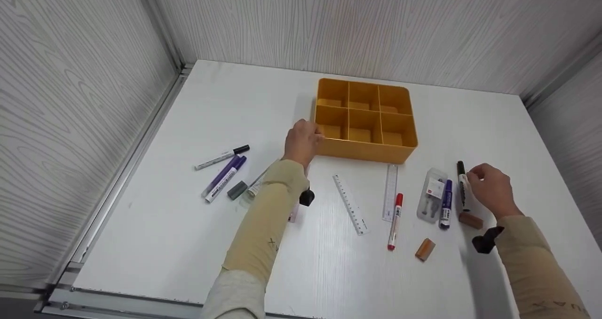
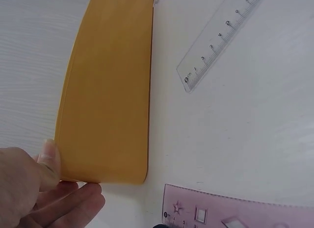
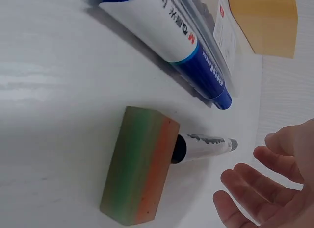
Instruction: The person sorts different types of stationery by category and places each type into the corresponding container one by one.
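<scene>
While the yellow box (image 1: 364, 150) is sitting just right of the top middle of the head view, your left hand (image 1: 301, 142) is pinching its near left corner, with the thumb on one side and the fingers bent round the end. Your right hand (image 1: 491, 187) is hanging at the right of the frame, its fingers loosely bent and a bit apart, holding nothing. It is hovering just beside the black marker (image 1: 463, 186), and one end of that marker is pointing at a striped block (image 3: 140, 166). To their left, a blue marker (image 1: 446, 203) is lying close by a clear case (image 1: 431, 195). A red marker (image 1: 395, 221) and a small brown block (image 1: 425, 250) are lying at the lower right. Two clear rulers (image 1: 350, 205) are lying below the box. At the left, two purple pens (image 1: 226, 179) are lying near a black-capped pen (image 1: 221, 158).
</scene>
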